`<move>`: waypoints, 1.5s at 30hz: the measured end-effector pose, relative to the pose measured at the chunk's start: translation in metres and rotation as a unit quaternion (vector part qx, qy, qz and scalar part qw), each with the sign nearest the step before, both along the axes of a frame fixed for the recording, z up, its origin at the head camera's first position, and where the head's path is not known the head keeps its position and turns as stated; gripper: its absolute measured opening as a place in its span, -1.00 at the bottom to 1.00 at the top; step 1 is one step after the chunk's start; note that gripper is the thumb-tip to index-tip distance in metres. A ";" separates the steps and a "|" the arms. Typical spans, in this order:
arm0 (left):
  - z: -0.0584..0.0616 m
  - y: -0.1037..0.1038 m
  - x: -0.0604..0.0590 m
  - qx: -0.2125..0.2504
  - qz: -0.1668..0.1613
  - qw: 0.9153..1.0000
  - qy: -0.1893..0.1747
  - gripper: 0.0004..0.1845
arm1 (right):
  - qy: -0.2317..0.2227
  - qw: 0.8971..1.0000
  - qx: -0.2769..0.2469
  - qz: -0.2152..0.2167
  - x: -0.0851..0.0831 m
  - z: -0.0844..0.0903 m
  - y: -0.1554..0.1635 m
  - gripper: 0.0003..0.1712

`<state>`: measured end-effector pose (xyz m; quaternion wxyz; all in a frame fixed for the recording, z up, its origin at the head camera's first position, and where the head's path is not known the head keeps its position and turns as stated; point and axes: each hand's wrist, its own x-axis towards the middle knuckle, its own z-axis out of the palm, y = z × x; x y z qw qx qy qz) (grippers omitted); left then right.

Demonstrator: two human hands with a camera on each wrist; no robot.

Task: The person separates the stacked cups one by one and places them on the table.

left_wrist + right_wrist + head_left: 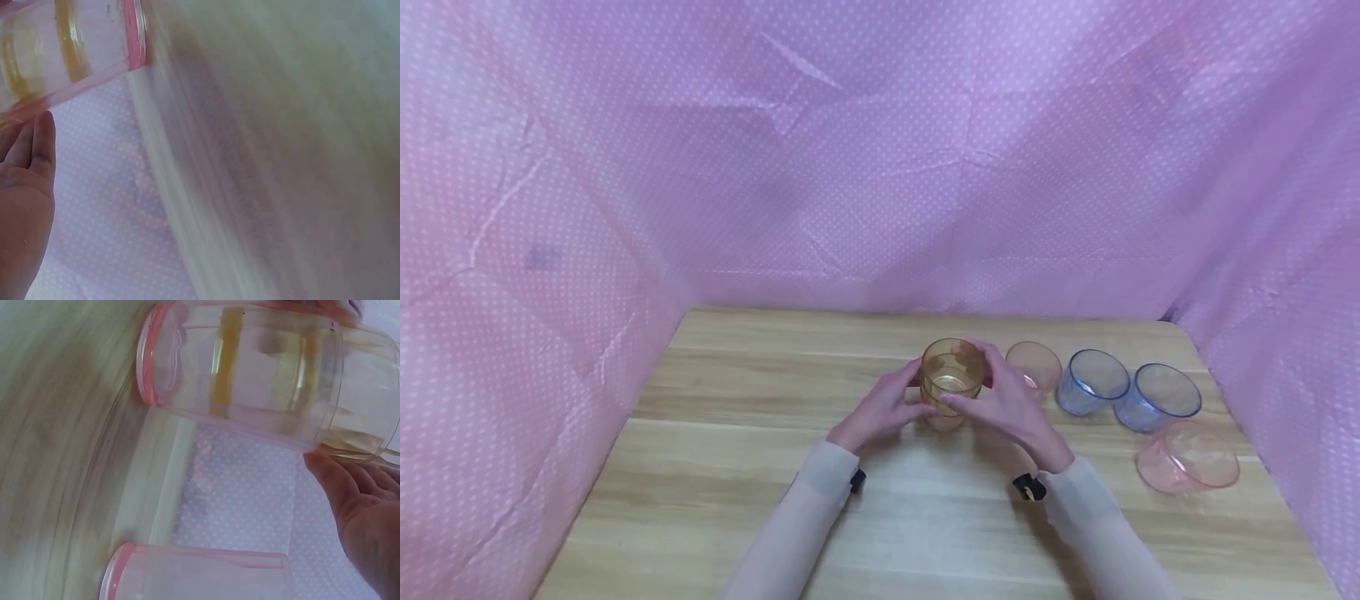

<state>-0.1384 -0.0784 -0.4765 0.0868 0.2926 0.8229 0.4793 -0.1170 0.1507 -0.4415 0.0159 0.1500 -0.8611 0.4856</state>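
Head view: both hands, left (883, 408) and right (1011, 404), have fingers curled around the amber cup (951, 382). Pink cup (1034, 365) stands just right.

On the surface (737, 517) stood one amber cup (952, 375), two pink cups (1034, 364) (1189, 457) and two blue cups (1090, 381) (1157, 396), five in all.

A wooden table (715, 500) carries orange (952, 379), pink (1034, 365) and blue cups (1090, 382).
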 end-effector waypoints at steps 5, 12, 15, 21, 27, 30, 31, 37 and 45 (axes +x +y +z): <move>-0.002 -0.003 -0.002 -0.004 0.001 1.000 -0.005 -0.15 | -0.001 1.000 -0.005 0.002 -0.002 -0.003 0.002 0.03; -0.005 -0.006 -0.007 -0.010 0.001 1.000 0.000 -0.17 | -0.008 1.000 -0.026 0.013 -0.006 -0.004 0.003 0.02; -0.007 -0.006 -0.007 -0.006 0.006 1.000 -0.001 -0.16 | -0.008 0.999 -0.037 0.021 -0.006 -0.006 0.003 0.02; -0.009 -0.005 -0.004 0.015 0.010 1.000 -0.014 -0.18 | 0.026 0.997 -0.060 0.033 -0.004 -0.010 0.002 0.03; -0.009 -0.002 -0.006 0.019 0.007 1.000 -0.024 -0.20 | 0.030 0.995 -0.087 0.029 -0.003 -0.012 0.002 0.02; -0.010 -0.002 -0.005 0.019 0.005 0.999 -0.029 -0.19 | 0.017 0.995 -0.098 0.027 -0.002 -0.015 0.003 -0.02; -0.010 -0.003 -0.005 0.019 0.006 0.999 -0.028 -0.19 | 0.013 0.994 -0.101 0.029 -0.002 -0.015 0.003 -0.03; -0.012 -0.001 -0.003 0.031 0.006 0.999 -0.024 -0.18 | -0.006 0.992 -0.117 0.036 -0.002 -0.016 0.006 -0.03; -0.013 0.000 -0.002 0.040 0.007 0.999 -0.029 -0.16 | 0.001 0.986 -0.160 0.043 -0.003 -0.019 0.006 0.01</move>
